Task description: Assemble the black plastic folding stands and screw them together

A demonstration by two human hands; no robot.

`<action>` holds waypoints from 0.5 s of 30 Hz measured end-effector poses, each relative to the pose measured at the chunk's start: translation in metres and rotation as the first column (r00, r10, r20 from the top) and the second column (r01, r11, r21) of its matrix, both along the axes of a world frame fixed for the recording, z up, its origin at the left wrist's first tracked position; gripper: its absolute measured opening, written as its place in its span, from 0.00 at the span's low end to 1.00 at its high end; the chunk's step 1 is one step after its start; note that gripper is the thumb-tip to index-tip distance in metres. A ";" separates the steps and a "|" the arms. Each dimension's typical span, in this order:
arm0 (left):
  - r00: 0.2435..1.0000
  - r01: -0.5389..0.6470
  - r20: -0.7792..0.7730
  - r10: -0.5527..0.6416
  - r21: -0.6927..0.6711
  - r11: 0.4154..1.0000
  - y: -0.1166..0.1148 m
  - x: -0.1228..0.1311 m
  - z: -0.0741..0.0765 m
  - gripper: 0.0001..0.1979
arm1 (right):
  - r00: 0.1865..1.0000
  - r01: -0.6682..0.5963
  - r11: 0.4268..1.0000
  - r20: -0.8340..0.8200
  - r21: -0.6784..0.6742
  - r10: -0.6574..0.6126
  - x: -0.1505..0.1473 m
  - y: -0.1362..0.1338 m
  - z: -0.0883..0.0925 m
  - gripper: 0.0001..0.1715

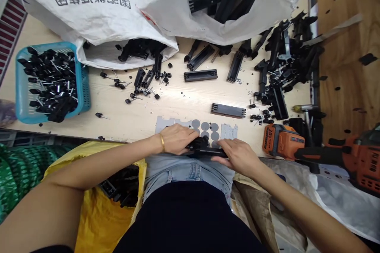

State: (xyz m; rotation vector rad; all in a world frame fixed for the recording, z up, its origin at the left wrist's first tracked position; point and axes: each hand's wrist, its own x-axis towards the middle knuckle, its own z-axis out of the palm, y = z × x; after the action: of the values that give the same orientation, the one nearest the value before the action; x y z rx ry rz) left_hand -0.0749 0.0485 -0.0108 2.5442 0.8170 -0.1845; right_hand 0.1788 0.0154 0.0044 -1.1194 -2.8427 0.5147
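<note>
The counter (202,97) is strewn with black plastic pieces, and its far side is covered by white sacks (166,4), in whose mouths more dark parts are seen. Below the near edge, at the left, a yellow sack (103,217) is partly filled with black pieces. At the right end of the counter, a heap of black parts (292,71) is spread, with small bits scattered beside it. A blue basket (84,87), loaded with black-headed pins, is set at the left end, and an orange power tool (283,140) is seen at the near right.

At the middle of the near edge, the left hand (175,139) is held palm down; its fingers (190,136) are bent and closed over the left end of a long black part (203,143), their tips partly hidden. The right end is held by the right hand (240,157), whose fingers are laid over it from the far side while the thumb is stretched along the near side, the part being kept in the gap between. How hard it is pressed cannot be told.

Beyond the right hand, a dark grey block (228,110) is laid flat. Grey discs (204,126) are set out in rows just past the part.
</note>
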 end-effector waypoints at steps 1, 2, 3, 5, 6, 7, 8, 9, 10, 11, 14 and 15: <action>0.999 0.004 0.034 -0.003 -0.037 0.999 -0.006 -0.005 0.006 0.18 | 0.999 -0.017 0.997 0.033 -0.069 0.020 0.002 -0.002 0.008 0.27; 0.995 -0.001 0.098 0.010 -0.095 0.995 -0.013 -0.009 0.011 0.18 | 0.999 -0.026 0.988 0.031 -0.154 0.031 0.003 -0.004 0.015 0.29; 0.981 -0.013 0.190 0.047 -0.176 0.984 -0.022 -0.011 0.015 0.17 | 0.999 -0.037 0.967 -0.017 -0.253 0.034 0.002 -0.008 0.021 0.31; 0.886 -0.031 0.417 0.203 -0.385 0.922 -0.046 -0.009 0.019 0.16 | 0.978 -0.078 0.890 -0.209 -0.449 -0.020 -0.005 -0.016 0.030 0.34; 0.802 -0.040 0.508 0.314 -0.479 0.877 -0.059 -0.006 0.020 0.16 | 0.949 -0.102 0.846 -0.306 -0.524 -0.074 -0.010 -0.019 0.033 0.35; 0.701 -0.065 0.571 0.427 -0.546 0.835 -0.071 -0.002 0.020 0.17 | 0.917 -0.122 0.805 -0.377 -0.580 -0.133 -0.015 -0.022 0.035 0.36; 0.599 -0.109 0.611 0.518 -0.578 0.809 -0.082 0.002 0.020 0.19 | 0.889 -0.125 0.773 -0.416 -0.622 -0.191 -0.020 -0.023 0.035 0.36; 0.505 -0.173 0.637 0.583 -0.587 0.791 -0.090 0.006 0.020 0.20 | 0.868 -0.117 0.744 -0.432 -0.657 -0.245 -0.024 -0.025 0.035 0.36; 0.429 -0.240 0.652 0.625 -0.585 0.775 -0.096 0.009 0.020 0.21 | 0.853 -0.102 0.712 -0.429 -0.695 -0.297 -0.028 -0.026 0.034 0.36; 0.376 -0.299 0.658 0.653 -0.581 0.757 -0.099 0.012 0.020 0.22 | 0.840 -0.079 0.672 -0.412 -0.737 -0.353 -0.030 -0.027 0.032 0.35; 0.302 -0.357 0.606 0.736 -0.644 0.677 -0.097 0.014 0.025 0.22 | 0.767 -0.018 0.488 -0.325 -0.873 -0.553 -0.038 -0.034 0.025 0.34; 0.281 -0.340 0.585 0.761 -0.681 0.648 -0.094 0.014 0.027 0.22 | 0.724 -0.026 0.417 -0.305 -0.909 -0.619 -0.041 -0.037 0.023 0.34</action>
State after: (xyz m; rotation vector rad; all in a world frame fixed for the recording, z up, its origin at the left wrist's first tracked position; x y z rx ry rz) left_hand -0.0607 -0.0456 0.0161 1.3930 1.0291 0.9738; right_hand 0.1377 -0.0214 0.0276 -1.1834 -1.5864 2.0133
